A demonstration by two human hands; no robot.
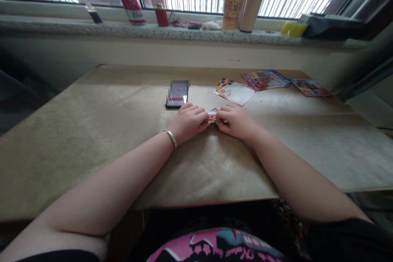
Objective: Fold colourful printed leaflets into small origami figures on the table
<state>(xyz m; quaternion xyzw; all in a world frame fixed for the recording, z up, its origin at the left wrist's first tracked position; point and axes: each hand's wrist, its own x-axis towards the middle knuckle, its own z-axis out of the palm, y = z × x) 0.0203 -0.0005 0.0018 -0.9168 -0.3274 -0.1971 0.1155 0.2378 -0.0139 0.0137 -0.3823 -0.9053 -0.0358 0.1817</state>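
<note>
While both hands [189, 120] [236, 121] pinch paper [213, 116], tabletop [92, 123] stretches wide toward its left edge [50, 103].

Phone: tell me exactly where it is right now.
In the head view, the phone lies on the tan table, just beyond the person's left hand and left of the white sheet.

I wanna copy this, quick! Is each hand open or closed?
Left hand: closed, holding a small printed paper.
Right hand: closed, holding the same paper's other side.

Pinkish paper [213, 115], partly hidden, between 2 hands [190, 120]
</note>
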